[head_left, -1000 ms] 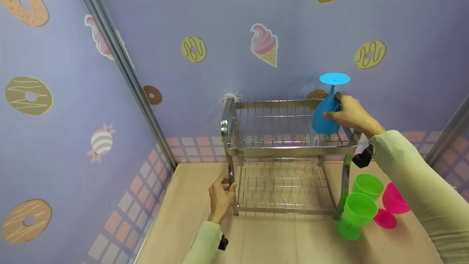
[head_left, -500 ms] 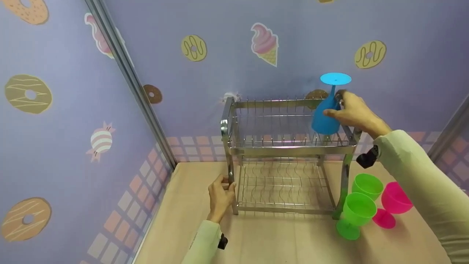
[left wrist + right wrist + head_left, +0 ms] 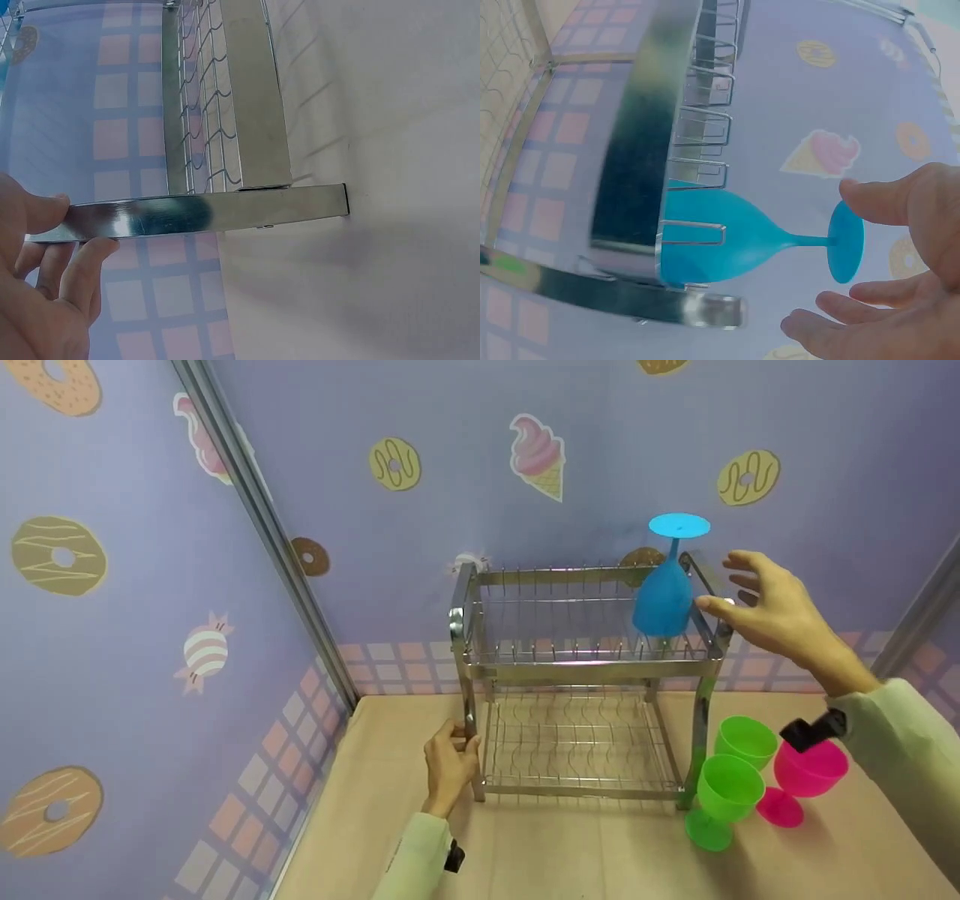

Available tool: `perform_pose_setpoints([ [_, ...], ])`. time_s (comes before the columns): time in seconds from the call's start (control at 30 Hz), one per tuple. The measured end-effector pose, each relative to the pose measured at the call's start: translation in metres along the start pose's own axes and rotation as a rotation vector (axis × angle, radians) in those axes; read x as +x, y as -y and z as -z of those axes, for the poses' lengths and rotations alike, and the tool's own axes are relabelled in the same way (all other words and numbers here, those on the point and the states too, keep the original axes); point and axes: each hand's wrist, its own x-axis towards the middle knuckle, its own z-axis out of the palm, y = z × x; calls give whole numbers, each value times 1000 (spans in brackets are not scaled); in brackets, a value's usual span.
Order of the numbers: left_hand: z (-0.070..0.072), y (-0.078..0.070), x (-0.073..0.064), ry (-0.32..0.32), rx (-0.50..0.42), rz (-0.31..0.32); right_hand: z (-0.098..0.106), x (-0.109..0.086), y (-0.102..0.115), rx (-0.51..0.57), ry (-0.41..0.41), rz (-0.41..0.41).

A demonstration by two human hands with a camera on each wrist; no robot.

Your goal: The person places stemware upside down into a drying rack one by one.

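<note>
A blue goblet (image 3: 663, 598) stands upside down on the top tier of a two-tier metal dish rack (image 3: 592, 670), at its right end, foot upward. Just right of the goblet is my right hand (image 3: 780, 611), fingers spread and holding nothing. In the right wrist view the thumb and fingers of that hand (image 3: 900, 262) lie either side of the goblet's foot (image 3: 846, 241). My left hand (image 3: 450, 765) pinches the rack's front left leg; the left wrist view shows the thumb and fingers on opposite sides of the metal leg (image 3: 142, 217).
Two green goblets (image 3: 731, 787) (image 3: 745, 741) and a pink goblet (image 3: 810, 769) stand upright on the table (image 3: 555, 847), right of the rack. The patterned back wall (image 3: 450, 525) rises close behind the rack, and another wall (image 3: 135, 660) is at the left.
My right hand has let go of the blue goblet and moved right, its fingers opening. The goblet stays on the rack. My left hand keeps its grip on the leg.
</note>
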Motion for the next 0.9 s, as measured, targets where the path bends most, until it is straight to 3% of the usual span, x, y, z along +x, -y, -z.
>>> perform_pose_setpoints([
  [0.4,0,-1,-2,-4,-19,13,-1,-58,-43,28,-108,10],
  [0.73,-1,-1,-3,18,-17,45,-30,-101,-88,42,-136,60],
  [0.9,-1,-2,-3,2,-20,25,-46,-118,-105,49,-154,81],
])
